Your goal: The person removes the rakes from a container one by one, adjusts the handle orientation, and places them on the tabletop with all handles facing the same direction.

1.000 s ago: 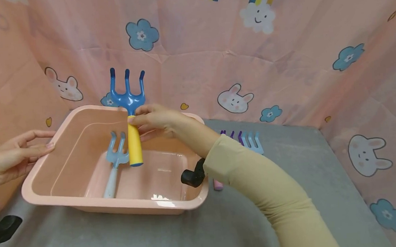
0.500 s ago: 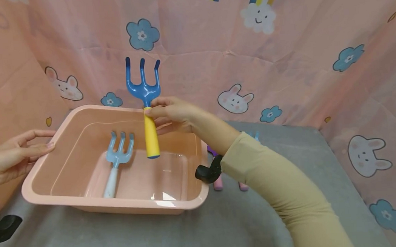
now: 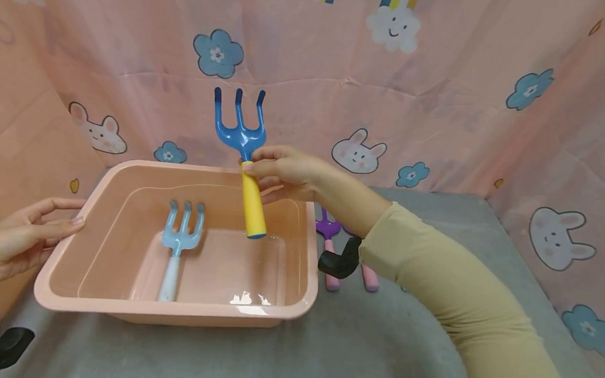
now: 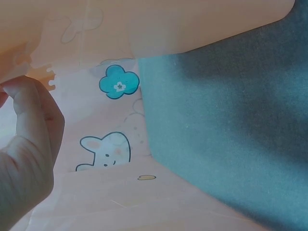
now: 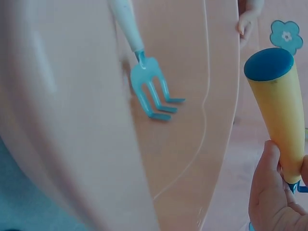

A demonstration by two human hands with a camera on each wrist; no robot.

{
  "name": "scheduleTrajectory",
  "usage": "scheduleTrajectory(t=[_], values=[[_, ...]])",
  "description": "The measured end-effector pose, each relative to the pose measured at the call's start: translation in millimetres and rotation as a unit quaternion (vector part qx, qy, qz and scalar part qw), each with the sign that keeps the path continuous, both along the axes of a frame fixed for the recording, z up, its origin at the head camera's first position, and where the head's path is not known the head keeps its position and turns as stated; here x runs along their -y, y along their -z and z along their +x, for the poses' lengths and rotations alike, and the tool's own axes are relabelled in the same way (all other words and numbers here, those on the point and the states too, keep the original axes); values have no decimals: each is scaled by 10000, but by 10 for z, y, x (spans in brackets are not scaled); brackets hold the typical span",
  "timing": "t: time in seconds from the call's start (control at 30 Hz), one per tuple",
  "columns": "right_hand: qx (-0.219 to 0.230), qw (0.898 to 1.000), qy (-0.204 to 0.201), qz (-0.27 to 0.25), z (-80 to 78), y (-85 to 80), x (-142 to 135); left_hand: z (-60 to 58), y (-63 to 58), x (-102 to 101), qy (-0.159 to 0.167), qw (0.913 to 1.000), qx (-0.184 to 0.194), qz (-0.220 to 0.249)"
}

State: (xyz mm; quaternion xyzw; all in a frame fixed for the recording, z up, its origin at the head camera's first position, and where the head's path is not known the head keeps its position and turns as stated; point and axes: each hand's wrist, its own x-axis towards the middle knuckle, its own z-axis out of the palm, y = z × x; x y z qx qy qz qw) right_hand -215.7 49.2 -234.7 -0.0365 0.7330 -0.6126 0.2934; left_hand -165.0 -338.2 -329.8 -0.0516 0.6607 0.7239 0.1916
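Observation:
My right hand pinches a small garden hand rake near the top of its yellow handle, holding it upright over the right part of a pink basin. Its three blue tines point up, and the handle's blue end cap faces the right wrist camera. A light blue hand rake with a pale handle lies inside the basin, tines leaning toward the back wall. At the left, my left hand grips the basin's rim, thumb on top. The basin is tilted, its opening toward me.
Right of the basin, purple hand rakes with pink handles lie on the grey table, one handle partly behind my right arm. A pink cloth with rabbits and flowers hangs at the back and sides. Black camera mounts jut from my wrists.
My right hand has moved right, carrying the blue and yellow hand rake, first rising a little; the light blue one is now fully uncovered. My left hand and the basin have stayed put.

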Motion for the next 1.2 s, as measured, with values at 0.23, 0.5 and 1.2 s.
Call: scheduleTrajectory(t=[0.23,0.5,1.2], values=[[68,9999,-32,-129,12,-1,-136,-3,-7,-13,19,10000,12,-90],[-91,9998,136,-142,12,-7,-333,-31,-40,-18,94,9988,26,-478],[-263,9994,184,139,12,105,-947,-39,-32,-34,274,9946,-165,-986]])
